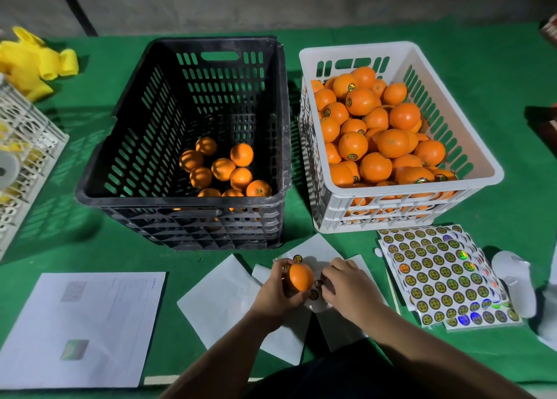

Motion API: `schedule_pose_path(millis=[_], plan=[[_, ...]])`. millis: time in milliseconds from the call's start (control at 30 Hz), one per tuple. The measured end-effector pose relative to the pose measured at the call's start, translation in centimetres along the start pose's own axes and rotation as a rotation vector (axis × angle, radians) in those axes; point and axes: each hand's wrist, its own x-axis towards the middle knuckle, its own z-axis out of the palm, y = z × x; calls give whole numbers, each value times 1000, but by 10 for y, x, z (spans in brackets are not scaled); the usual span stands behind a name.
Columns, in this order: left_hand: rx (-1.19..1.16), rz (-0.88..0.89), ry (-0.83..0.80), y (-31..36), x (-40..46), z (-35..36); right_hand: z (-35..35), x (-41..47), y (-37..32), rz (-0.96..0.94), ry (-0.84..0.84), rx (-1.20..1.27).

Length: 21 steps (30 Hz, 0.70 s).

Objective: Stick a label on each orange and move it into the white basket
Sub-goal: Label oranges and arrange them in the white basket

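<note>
My left hand [278, 290] grips an orange [300, 277] just above the white backing sheets [223, 302] near the table's front. My right hand [346, 287] is right beside it, its fingertips pinching at a round label [319, 284] on a backing sheet. Two more loose labels lie close by, one [297, 258] above the orange and one [313, 294] below it. The black crate [180, 199] holds several unlabelled oranges [224, 169]. The white basket [401, 193] to its right is piled with labelled oranges [379, 127].
Sheets of round holographic labels [443, 275] lie at the right, next to white plastic objects [515, 281]. A printed paper [81, 326] lies at the front left. A white rack [24, 145] and yellow foam nets [33, 61] sit at the far left. Green cloth [497, 97] covers the table.
</note>
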Motion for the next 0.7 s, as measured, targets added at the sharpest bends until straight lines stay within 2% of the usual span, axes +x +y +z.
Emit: schedule_pose_path(millis=[100,200,267,400,500,700], plan=[[13,4,1,-1,0,0,-2,-1,-2,-111,-50,-95],[35,5,0,-2,1,0,-5,2,-5,-132,-76,-122],[46,2,-5,-2,1,-1,-9,2,-8,-86,-62,-71],[53,-14,-17,-3,2,-1,-16,-2,-14,127,-32,156],[83,-9,-22,-3,1,0,-20,-4,-19,215,-69,324],[154,-3,-24,1,-3,0,-23,-1,-21,261,-110,361]])
